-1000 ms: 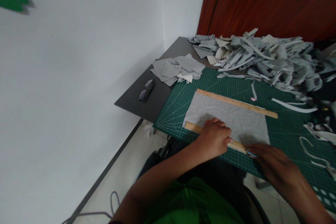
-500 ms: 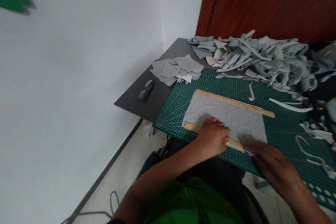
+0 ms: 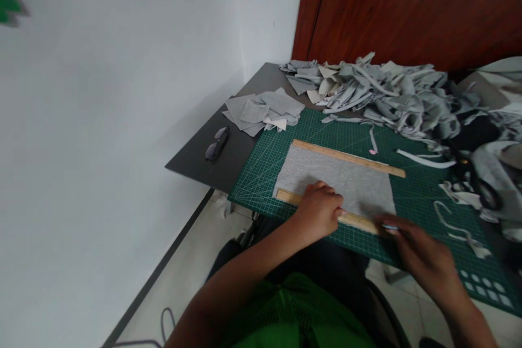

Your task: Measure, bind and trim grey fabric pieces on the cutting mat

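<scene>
A grey fabric piece [image 3: 346, 174] lies flat on the green cutting mat [image 3: 256, 174]. Along its near edge runs a wooden ruler [image 3: 359, 222], and a second wooden ruler [image 3: 350, 158] lies along the far edge. My left hand [image 3: 320, 207], its fingers curled together, presses on the near ruler around its middle. At that ruler's right end, my right hand [image 3: 424, 250] pinches a slim tool [image 3: 390, 227] with a bluish, shiny side. Blur and the fingers hide most of the tool, so its exact kind is unclear.
Folded grey fabric pieces [image 3: 265, 110] and dark glasses [image 3: 217, 143] lie on the dark tabletop [image 3: 191, 166] at left. A heap of grey scraps [image 3: 391, 92] fills the back. Black-handled scissors [image 3: 485, 190] and a white strip [image 3: 424, 160] are at right.
My right hand has turned slightly, showing more of the slim tool at the ruler's right end. My left hand stays pressed on the near ruler. The view has shifted a little to the right.
</scene>
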A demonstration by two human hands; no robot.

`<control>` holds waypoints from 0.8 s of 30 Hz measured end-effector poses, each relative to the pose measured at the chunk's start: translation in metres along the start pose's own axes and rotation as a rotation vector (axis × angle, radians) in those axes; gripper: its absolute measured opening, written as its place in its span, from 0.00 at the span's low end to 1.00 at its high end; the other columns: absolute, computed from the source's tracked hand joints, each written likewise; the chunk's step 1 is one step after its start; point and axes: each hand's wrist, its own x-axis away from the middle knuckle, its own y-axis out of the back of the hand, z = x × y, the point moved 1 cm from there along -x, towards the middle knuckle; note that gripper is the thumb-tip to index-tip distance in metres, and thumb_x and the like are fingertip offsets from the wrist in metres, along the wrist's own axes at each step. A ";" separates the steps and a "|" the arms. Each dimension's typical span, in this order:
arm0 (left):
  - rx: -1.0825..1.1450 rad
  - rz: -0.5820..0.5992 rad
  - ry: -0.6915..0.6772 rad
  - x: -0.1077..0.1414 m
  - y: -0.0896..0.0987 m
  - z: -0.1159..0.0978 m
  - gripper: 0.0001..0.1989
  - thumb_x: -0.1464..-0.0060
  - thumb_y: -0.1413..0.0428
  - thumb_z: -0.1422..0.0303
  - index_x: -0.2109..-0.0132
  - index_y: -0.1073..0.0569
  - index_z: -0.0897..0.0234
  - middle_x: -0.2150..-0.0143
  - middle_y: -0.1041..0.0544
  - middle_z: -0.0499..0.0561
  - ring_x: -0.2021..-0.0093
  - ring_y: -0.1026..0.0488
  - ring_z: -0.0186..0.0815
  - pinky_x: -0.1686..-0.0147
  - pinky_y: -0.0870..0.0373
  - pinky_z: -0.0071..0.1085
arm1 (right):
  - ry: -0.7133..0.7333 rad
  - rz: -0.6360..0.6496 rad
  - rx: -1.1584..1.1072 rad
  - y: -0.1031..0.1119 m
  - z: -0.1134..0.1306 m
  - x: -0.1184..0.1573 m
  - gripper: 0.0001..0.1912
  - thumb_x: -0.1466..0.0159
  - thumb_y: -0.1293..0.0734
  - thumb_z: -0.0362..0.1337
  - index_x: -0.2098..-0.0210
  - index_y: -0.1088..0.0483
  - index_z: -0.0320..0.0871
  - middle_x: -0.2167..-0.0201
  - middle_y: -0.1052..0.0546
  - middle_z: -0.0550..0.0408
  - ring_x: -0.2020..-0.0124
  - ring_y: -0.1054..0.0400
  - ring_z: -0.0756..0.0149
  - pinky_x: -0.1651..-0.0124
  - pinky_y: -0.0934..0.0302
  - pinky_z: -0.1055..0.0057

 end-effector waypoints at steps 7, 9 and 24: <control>0.027 0.008 0.033 -0.006 0.006 -0.001 0.12 0.40 0.37 0.71 0.71 0.27 0.63 0.67 0.24 0.50 0.54 0.29 0.43 0.55 0.36 0.39 | -0.414 -0.233 -0.021 0.016 -0.007 0.008 0.16 0.29 0.35 0.50 0.57 0.23 0.46 0.59 0.16 0.49 0.58 0.21 0.55 0.54 0.28 0.59; 0.036 0.014 0.033 -0.007 0.006 0.000 0.12 0.39 0.37 0.71 0.71 0.27 0.63 0.67 0.24 0.49 0.55 0.29 0.42 0.54 0.36 0.38 | -0.459 -0.241 -0.058 0.015 -0.011 0.010 0.16 0.30 0.34 0.52 0.58 0.23 0.46 0.60 0.16 0.49 0.58 0.21 0.54 0.53 0.29 0.58; 0.042 0.016 0.040 -0.012 0.008 0.000 0.11 0.40 0.37 0.73 0.71 0.27 0.62 0.68 0.25 0.48 0.57 0.29 0.41 0.53 0.35 0.39 | -0.606 -0.548 -0.404 0.016 -0.024 0.022 0.14 0.32 0.30 0.50 0.59 0.27 0.45 0.64 0.17 0.52 0.60 0.21 0.58 0.48 0.29 0.55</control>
